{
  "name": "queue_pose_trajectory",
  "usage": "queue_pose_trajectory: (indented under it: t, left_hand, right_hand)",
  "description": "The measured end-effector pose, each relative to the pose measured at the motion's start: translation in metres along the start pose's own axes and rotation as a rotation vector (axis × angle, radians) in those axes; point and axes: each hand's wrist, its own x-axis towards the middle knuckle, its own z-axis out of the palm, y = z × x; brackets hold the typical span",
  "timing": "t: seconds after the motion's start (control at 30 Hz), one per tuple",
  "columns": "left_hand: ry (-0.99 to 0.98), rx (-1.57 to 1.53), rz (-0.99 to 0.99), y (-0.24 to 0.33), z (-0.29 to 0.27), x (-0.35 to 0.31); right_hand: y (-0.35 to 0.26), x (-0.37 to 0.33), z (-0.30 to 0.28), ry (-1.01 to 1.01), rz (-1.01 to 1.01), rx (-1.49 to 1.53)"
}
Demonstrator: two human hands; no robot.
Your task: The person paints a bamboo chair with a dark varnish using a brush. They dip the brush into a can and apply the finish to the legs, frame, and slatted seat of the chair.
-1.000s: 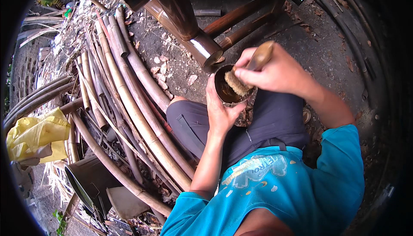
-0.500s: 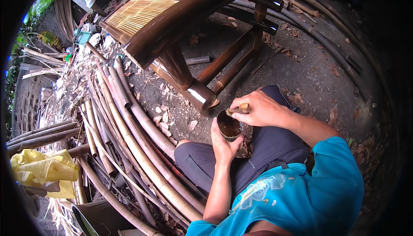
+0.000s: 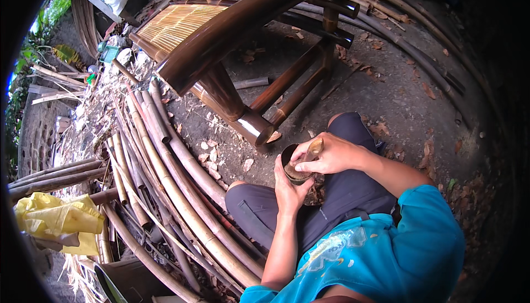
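The fingers of the left hand [image 3: 289,191] curl around a round, dark, open-topped container [image 3: 286,154] between dark grey trouser legs [image 3: 346,191]; those of the right hand [image 3: 330,155] grip a brown, wooden-handled brush [image 3: 316,148], its head inside the container.

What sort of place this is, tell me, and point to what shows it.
Likely an outdoor work area for bamboo furniture: long bamboo poles lie heaped together, a glossy brown piece of bamboo furniture stands nearby, and the person's right hand holds a brush.
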Motion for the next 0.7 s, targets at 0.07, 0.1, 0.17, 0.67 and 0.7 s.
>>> queue_pose_trajectory:
  t: [0.07,0.1,0.17,0.67,0.7]
  left_hand:
    - [-0.002,0.027,0.067,-0.002,0.004,0.003]
    - [-0.012,0.012,0.04,-0.002,0.005,0.002]
    - [-0.033,-0.019,-0.015,-0.002,0.008,0.003]
    - [0.082,-0.207,-0.061,0.009,0.003,0.009]
    - [0.09,-0.214,-0.049,0.009,0.0,0.009]
  right_hand:
    - [0.017,-0.004,0.004,0.149,-0.063,-0.265]
    - [0.016,-0.003,0.004,0.219,-0.094,-0.393]
    - [0.011,-0.008,-0.003,0.15,-0.016,-0.154]
    - [0.071,-0.026,-0.009,0.52,0.283,1.049]
    - [0.076,-0.028,-0.01,0.541,0.307,1.158]
